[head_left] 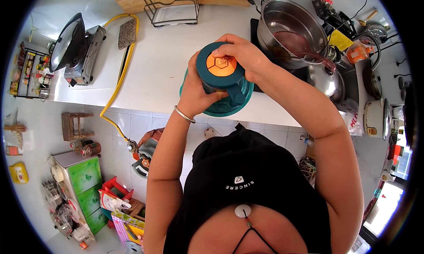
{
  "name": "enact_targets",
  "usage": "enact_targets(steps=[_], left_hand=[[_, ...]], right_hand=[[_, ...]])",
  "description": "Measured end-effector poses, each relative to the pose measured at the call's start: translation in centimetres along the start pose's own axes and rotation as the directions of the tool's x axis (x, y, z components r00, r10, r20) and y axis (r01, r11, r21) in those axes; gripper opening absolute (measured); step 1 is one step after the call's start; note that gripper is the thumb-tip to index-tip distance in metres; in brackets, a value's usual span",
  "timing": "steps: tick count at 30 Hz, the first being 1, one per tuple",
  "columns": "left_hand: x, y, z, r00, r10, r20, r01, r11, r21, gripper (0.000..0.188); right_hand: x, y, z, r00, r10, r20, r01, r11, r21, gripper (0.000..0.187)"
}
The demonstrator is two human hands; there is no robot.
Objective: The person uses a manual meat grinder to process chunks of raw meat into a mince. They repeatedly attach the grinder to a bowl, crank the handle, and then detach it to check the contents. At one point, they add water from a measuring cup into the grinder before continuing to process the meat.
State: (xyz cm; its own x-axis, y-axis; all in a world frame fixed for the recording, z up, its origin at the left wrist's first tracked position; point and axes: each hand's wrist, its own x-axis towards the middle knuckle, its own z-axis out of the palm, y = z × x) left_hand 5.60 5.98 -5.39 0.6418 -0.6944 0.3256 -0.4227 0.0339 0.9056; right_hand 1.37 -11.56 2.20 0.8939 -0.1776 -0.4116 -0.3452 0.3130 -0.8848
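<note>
Both my hands are on a dark teal, round-topped container (221, 67) with an orange disc in its lid. My left hand (194, 93) wraps its left side, the thumb lying along the near side. My right hand (247, 55) is bent over the far right of the lid, its fingers closed on the rim. A short teal handle or spout-like part (237, 95) juts from the near right. Below the container a wider teal basin (221, 109) shows at the counter's front edge. Whether the container rests in the basin or is held above it, I cannot tell.
A large steel pot (276, 22) with a ladle stands right, beside a domed pot lid (324, 79). Left are a portable gas stove (86, 55) with a wok (68, 42) and a yellow hose (115, 84). A wire rack (172, 11) stands behind on the white counter (161, 55).
</note>
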Motion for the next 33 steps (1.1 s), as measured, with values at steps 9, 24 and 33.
enact_targets(steps=[9,24,33], left_hand=[[-0.05,0.03,0.05,1.000,0.002,-0.010,-0.002,1.000,-0.009,0.113],[-0.06,0.29,0.01,1.000,-0.007,-0.012,0.007,1.000,-0.012,0.112],[-0.10,0.13,0.00,1.000,0.010,-0.012,-0.010,1.000,0.000,0.112]], right_hand=[[-0.02,0.17,0.11,1.000,-0.011,-0.011,0.011,1.000,0.025,0.026],[0.01,0.24,0.17,1.000,-0.008,-0.018,0.009,0.999,0.033,0.026],[0.01,0.35,0.17,1.000,-0.022,-0.014,0.023,0.998,0.054,0.026]])
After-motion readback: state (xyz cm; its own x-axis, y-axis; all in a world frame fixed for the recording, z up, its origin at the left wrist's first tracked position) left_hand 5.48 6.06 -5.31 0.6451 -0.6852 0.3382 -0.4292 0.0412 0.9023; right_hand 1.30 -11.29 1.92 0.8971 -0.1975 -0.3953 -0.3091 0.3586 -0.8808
